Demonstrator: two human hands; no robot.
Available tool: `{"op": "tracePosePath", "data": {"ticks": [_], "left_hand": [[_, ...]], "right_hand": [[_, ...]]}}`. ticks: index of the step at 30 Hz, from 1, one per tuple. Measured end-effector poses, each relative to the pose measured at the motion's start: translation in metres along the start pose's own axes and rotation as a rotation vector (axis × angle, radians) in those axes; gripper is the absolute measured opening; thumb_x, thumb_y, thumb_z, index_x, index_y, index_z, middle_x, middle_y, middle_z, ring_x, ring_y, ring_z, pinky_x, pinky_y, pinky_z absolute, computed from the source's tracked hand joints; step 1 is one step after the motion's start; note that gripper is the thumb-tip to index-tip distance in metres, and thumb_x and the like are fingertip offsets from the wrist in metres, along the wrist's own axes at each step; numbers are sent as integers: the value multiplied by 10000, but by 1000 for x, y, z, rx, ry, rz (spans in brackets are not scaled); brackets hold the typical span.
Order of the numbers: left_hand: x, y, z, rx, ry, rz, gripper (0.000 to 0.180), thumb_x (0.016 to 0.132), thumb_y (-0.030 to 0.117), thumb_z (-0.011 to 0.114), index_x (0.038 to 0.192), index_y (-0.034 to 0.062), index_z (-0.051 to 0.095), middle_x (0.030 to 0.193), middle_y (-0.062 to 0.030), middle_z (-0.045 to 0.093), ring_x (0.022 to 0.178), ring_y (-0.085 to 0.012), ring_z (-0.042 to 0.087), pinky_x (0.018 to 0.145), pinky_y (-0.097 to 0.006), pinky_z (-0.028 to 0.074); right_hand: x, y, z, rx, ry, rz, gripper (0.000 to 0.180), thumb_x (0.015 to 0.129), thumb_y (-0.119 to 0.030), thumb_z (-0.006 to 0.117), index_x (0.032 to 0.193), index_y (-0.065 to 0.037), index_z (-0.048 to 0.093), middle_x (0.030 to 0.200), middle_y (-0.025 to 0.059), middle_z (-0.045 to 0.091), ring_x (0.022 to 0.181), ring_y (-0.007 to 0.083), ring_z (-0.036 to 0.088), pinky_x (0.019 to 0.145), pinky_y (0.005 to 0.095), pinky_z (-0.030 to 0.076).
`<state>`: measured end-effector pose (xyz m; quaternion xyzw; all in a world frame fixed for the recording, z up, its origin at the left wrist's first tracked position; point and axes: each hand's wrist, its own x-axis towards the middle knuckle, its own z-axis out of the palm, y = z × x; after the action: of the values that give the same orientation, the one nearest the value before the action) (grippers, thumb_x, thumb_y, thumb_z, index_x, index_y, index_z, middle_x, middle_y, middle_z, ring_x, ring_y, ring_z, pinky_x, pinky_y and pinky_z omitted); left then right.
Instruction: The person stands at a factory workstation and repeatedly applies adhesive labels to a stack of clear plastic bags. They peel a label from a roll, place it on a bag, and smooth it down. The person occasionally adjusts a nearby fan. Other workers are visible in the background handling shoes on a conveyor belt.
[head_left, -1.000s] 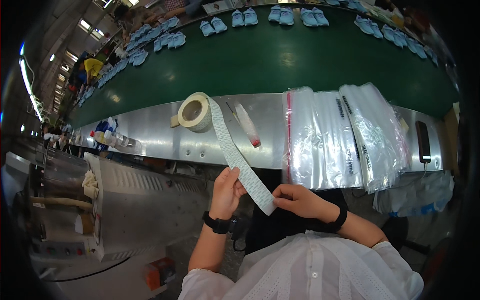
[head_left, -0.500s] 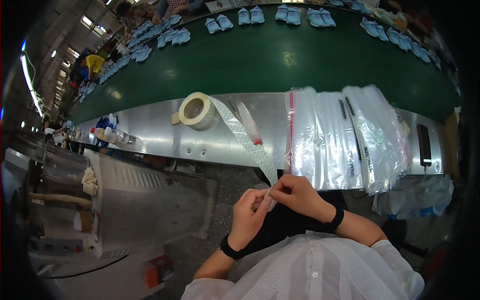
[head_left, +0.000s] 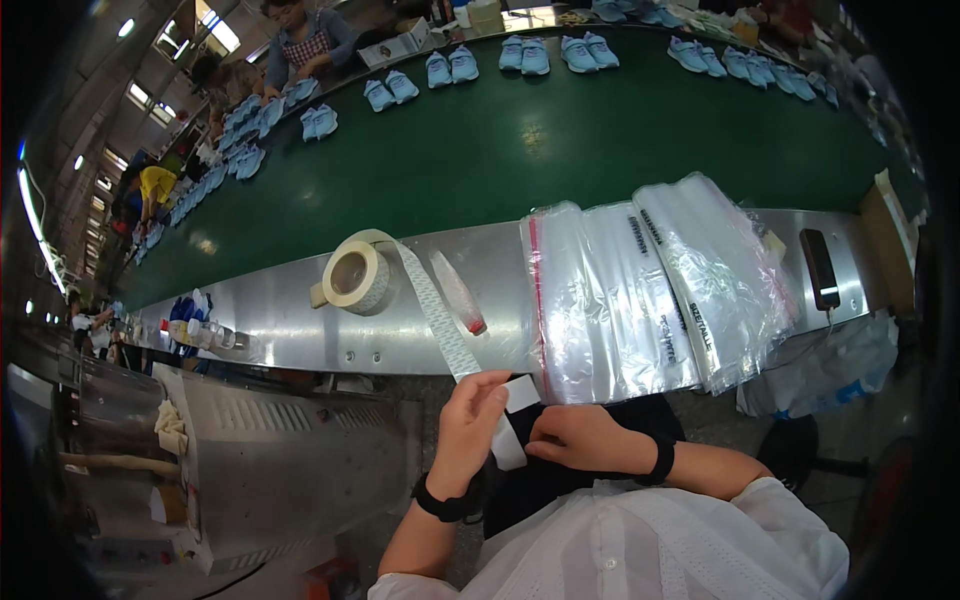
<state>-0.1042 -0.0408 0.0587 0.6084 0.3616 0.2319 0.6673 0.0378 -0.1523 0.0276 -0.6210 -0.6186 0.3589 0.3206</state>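
1. Since half a second ago we have drawn our hands slightly apart: our left hand [head_left: 470, 425] has come up beside the strip, and a small white label [head_left: 521, 393] now stands free above it.
2. Our left hand is clamped on the label strip [head_left: 438, 322], which runs taut from the roll [head_left: 355, 278] on the steel ledge [head_left: 270, 335] down to our lap.
3. Our right hand [head_left: 578, 440] is curled shut near the strip's loose tail, just below the stack of clear bags [head_left: 640, 290]; whether its fingertips pinch the backing we cannot tell.
4. To peel well, we judge we should keep the strip tensioned, bend the backing sharply away and lift the label by one corner only.
5. Hidden from us: the label's sticky face, the right fingertips, and the strip's end behind our left hand.
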Motion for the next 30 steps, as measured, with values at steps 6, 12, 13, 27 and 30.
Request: {"op": "tracePosePath", "data": {"ticks": [6, 12, 13, 27, 30], "left_hand": [[30, -19, 16, -293, -291, -356, 429, 930, 209, 478, 1334, 78, 417, 1199, -48, 437, 1078, -130, 456, 896, -260, 399], [83, -16, 23, -54, -369, -299, 460, 929, 207, 484, 1354, 57, 395, 978, 11, 548, 880, -63, 510, 744, -196, 423], [93, -14, 26, -78, -355, -292, 459, 927, 205, 487, 1352, 54, 399, 951, 14, 558, 860, -61, 514, 730, -192, 425], [97, -9, 74, -466, -256, -124, 400, 971, 209, 391, 1215, -102, 453, 1235, -126, 499, 1146, -181, 460, 998, -301, 335], [97, -11, 74, -490, -264, -150, 401, 973, 211, 388, 1215, -101, 454, 1228, -127, 504, 1139, -180, 463, 993, -305, 338]], "right_hand": [[-27, 5, -32, -57, 21, 78, 198, 832, -267, 595, 798, -77, 642, 754, 73, 601, 710, 266, 600, 640, 372, 473], [-32, 21, -52, 76, 227, 108, 180, 837, -210, 594, 804, -39, 638, 786, 90, 625, 715, 250, 606, 622, 334, 463], [-27, 23, -56, 171, 275, 160, 178, 839, -202, 590, 806, -33, 636, 791, 95, 627, 718, 245, 609, 624, 328, 461], [30, 60, -70, 318, 687, 351, 277, 790, -265, 632, 823, 8, 605, 717, 141, 640, 649, 249, 629, 606, 348, 478], [32, 71, -69, 249, 739, 332, 213, 778, -205, 614, 769, 7, 600, 674, 139, 634, 606, 228, 625, 577, 331, 472]]}}
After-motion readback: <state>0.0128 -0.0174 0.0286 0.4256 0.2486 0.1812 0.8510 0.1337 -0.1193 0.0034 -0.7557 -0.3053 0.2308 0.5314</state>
